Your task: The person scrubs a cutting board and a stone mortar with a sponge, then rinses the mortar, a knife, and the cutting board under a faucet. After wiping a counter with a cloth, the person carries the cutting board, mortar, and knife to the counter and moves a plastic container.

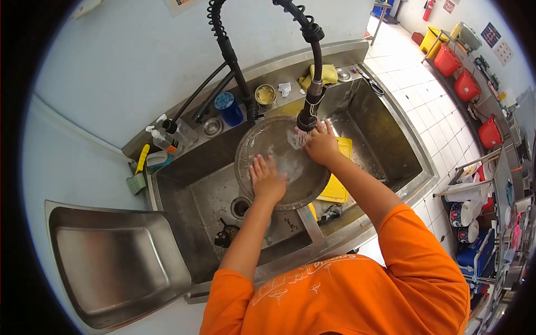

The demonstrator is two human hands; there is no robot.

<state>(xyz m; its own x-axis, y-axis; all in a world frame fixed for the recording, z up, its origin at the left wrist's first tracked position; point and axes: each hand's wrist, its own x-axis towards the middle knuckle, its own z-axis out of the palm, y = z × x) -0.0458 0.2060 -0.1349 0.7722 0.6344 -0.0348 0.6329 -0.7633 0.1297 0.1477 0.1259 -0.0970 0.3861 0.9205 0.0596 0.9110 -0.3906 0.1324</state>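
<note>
Round pan [293, 173], metal, leans in the sink [190, 190] across the divider between the two basins, its wet face turned up toward me. Left hand [267, 180] lies flat on the lower part of that face, fingers spread wide, holding nothing. Right hand [321, 142] rests open on the upper right edge, fingers stretched out, right below the spray head [307, 120]. Water falls from the spray head onto the pan just beside my right fingers. Yellow board [338, 187] lies under the pan in the right basin, partly covered. Left basin: a drain [240, 207] near my left wrist, a dark scrap [226, 234] beside it; what the scrap is, I cannot tell. On the ledge behind: a blue cup [229, 108], contents not visible; a small round tin [266, 95] with something yellowish inside; a yellow cloth [326, 73]; soap bottles [162, 137] at the left corner. Large steel tray [111, 257] sits on the counter to my left.
</note>
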